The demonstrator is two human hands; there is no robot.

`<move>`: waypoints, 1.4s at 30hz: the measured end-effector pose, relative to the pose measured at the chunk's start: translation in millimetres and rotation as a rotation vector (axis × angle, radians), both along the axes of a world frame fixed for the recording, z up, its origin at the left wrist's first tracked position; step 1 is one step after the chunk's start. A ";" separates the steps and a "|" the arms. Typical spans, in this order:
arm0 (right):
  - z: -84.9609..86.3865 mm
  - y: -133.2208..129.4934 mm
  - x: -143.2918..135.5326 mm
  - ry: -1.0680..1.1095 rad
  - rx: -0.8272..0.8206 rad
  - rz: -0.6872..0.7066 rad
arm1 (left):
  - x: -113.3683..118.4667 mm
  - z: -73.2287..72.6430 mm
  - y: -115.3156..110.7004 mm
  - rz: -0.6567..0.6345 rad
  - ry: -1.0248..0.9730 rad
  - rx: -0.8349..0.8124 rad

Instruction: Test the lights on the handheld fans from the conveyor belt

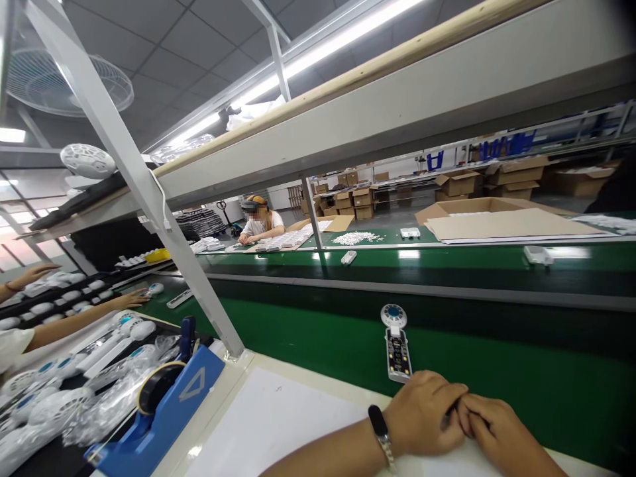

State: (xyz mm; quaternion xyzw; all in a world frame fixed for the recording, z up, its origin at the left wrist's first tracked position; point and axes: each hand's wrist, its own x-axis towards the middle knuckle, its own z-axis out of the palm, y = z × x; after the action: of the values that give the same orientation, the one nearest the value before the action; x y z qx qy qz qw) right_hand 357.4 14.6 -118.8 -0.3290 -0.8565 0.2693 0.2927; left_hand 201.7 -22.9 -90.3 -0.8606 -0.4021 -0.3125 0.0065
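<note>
My left hand (pixel 426 412), with a dark band at the wrist, and my right hand (pixel 497 424) meet at the front edge of the green belt. Their fingers are curled and pressed together, one hand against the other, and no object shows in them. Just beyond my left hand, an open white handheld fan (pixel 397 351) lies on the green conveyor belt (pixel 308 331). Its round head has a blue-grey centre, and its handle shows a bare circuit board. A white sheet (pixel 288 424) covers the bench under my left forearm.
At left stand a blue tape dispenser (pixel 163 411) and a tray of white fans (pixel 64 364); a co-worker's hand (pixel 132 299) reaches over the belt there. A slanted metal post (pixel 163 218) rises beside them. Another person (pixel 263 225) sits across, near piled white parts (pixel 356 238).
</note>
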 end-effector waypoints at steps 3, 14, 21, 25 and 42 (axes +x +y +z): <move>-3.3 -1.1 0.2 -0.022 0.000 0.006 | -0.8 0.4 -1.2 -0.017 0.036 -0.055; -4.2 -2.6 0.2 -0.040 0.006 -0.004 | -2.8 5.0 -5.5 -0.058 0.041 -0.189; -4.9 -1.2 1.8 -0.059 0.003 0.004 | -2.5 13.8 -7.8 -0.074 0.072 -0.241; -5.5 -1.7 1.9 -0.079 0.006 0.000 | -2.1 14.1 -7.8 -0.075 0.086 -0.264; -5.6 -1.0 1.9 -0.094 -0.023 0.024 | 0.3 6.4 -6.2 0.001 0.139 -0.270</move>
State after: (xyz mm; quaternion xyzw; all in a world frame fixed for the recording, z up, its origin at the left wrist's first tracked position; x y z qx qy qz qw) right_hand 359.2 13.6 -124.4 -0.3345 -0.8699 0.2669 0.2452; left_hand 202.0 -29.0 -83.9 -0.8729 -0.4396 -0.1953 -0.0816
